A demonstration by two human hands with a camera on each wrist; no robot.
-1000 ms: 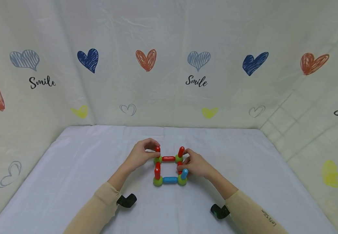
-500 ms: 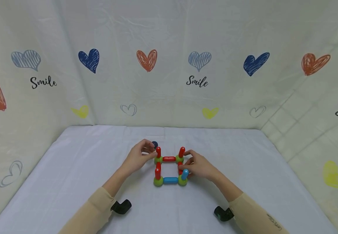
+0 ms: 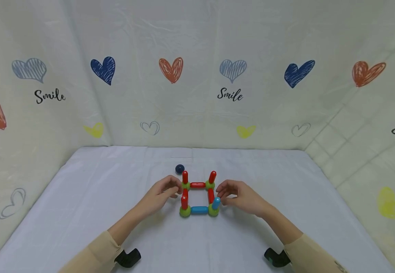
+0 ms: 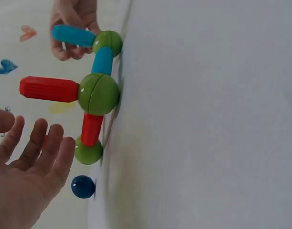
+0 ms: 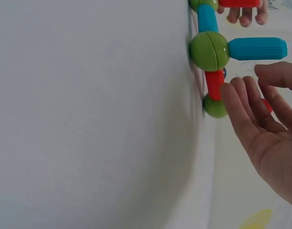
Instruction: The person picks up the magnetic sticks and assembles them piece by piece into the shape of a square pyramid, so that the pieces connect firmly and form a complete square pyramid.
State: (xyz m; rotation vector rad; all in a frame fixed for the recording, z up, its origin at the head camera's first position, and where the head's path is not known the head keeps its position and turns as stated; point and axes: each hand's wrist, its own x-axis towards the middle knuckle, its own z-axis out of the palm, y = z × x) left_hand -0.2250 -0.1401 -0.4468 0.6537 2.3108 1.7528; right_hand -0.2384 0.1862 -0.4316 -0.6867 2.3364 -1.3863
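A square frame of magnetic rods and green balls stands on the white cloth, with a blue rod (image 3: pixel 199 210) along its front and red rods along the other sides. From each corner ball, such as the near-left green ball (image 4: pixel 98 94), a rod stands upright. The front-right upright rod (image 5: pixel 258 48) is blue; the others, like the front-left upright rod (image 4: pixel 49 89), are red. My left hand (image 3: pixel 161 195) is beside the frame's left side, fingers loosely bent and holding nothing. At the right side, my right hand (image 3: pixel 241 197) is likewise relaxed, its fingers near the blue upright rod.
A dark blue ball (image 3: pixel 180 169) lies on the cloth behind the frame's back-left corner. White cloth (image 3: pixel 197 246) covers the table, and a curtain (image 3: pixel 197 110) printed with hearts hangs behind it. A black wrist camera (image 3: pixel 128 258) juts from the left sleeve, another from the right.
My left hand has left the back-left upright rod and drawn nearer, baring the dark blue ball. My right hand has come off the right side's red rod and moved right. The frame stays put.
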